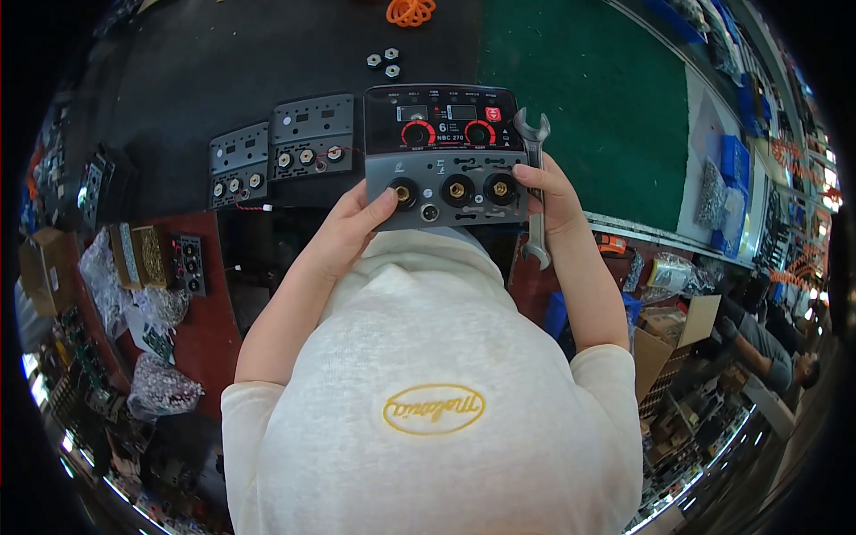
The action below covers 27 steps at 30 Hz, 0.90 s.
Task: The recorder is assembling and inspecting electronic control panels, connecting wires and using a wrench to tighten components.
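Between my two hands is a dark control panel (pixel 446 158), tilted toward me. Two red-ringed dials and small display windows fill its upper half; three round black sockets with brass centres line the lower half. My left hand (pixel 354 225) grips the lower left corner, thumb on the front beside a socket. At the right edge my right hand (pixel 558 198) keeps the panel steady, thumb near the rightmost socket. That same hand also holds a steel open-end wrench (pixel 535 239), upright along the panel's side. The fingers behind the panel are hidden.
Two grey panels (pixel 314 131) with sockets and thin wires lie left on the dark bench mat. Three round hex-centred fittings (pixel 391 55) and an orange coiled hose (pixel 411 11) lie beyond. A green mat (pixel 584 116) spreads right. Another person (pixel 758 343) is at far right.
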Available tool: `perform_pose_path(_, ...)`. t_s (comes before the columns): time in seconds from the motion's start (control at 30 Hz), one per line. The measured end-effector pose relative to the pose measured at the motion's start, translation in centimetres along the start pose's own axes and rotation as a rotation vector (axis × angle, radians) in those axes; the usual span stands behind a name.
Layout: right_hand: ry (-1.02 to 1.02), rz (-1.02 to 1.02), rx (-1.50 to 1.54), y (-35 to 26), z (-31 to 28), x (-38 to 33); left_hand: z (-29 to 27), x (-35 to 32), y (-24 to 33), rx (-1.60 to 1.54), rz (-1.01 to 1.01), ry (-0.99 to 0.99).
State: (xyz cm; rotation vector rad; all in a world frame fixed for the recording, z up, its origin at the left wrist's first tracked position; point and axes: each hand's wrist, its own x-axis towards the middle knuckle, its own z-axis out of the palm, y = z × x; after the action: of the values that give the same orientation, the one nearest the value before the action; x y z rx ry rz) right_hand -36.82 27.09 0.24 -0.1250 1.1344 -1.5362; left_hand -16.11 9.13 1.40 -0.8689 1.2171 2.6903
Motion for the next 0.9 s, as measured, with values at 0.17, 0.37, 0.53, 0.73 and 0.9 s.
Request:
perform_pose_path(0.17,-0.049,0.018,0.006,0.2,-0.4,0.1,0.0,0.0,-1.5,-0.074,0.045,0.000)
perform_pose_path(0.37,-0.065,0.020,0.019,0.5,-1.2,0.4,0.9,0.5,-2.5,-0.205,0.064,0.010)
perform_pose_path(0.53,-0.092,0.036,-0.014,0.1,-1.8,0.8,1.0,0.6,-2.9,-0.275,-0.027,0.040)
perform_pose_path(0.73,-0.110,0.058,0.014,0.1,-2.2,1.5,2.4,0.4,-2.2,-0.123,0.060,0.097)
perform_pose_path(0.9,-0.140,0.057,0.037,0.7,-2.7,1.9,1.7,0.6,-3.0,-0.139,0.079,0.173)
